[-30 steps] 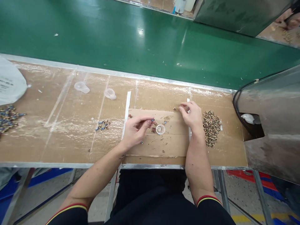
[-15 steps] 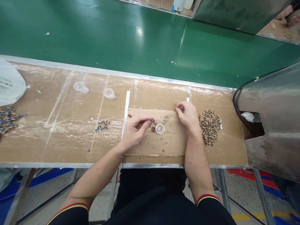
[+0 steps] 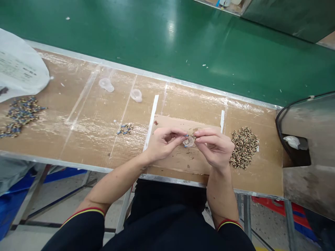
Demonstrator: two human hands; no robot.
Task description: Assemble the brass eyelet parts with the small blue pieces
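Note:
My left hand (image 3: 165, 143) is closed, with thumb and forefinger pinching a small blue-and-brass metal part (image 3: 186, 135). Facing it, my right hand (image 3: 216, 146) is closed too, its fingertips around a small brass-coloured part (image 3: 194, 136) partly hidden by the fingers. The two pinches are close together over a small clear plastic cup (image 3: 188, 141); whether the parts touch I cannot tell. Beneath lies a cardboard sheet (image 3: 178, 164) with dark stains. A few reddish-brown bits (image 3: 156, 122) rest near its far left corner.
A heap of brass-coloured parts (image 3: 244, 148) lies to the right. On the left are a small cluster (image 3: 125, 129) and a larger pile (image 3: 22, 115) of blue-and-brass parts, two clear plastic pieces (image 3: 136, 95) and a white bag (image 3: 21, 66). A metal housing (image 3: 314, 122) borders the right.
My right hand has come from the sheet's far right edge in beside the left hand. My left hand has moved a little right, nearer the cup. The view has shifted.

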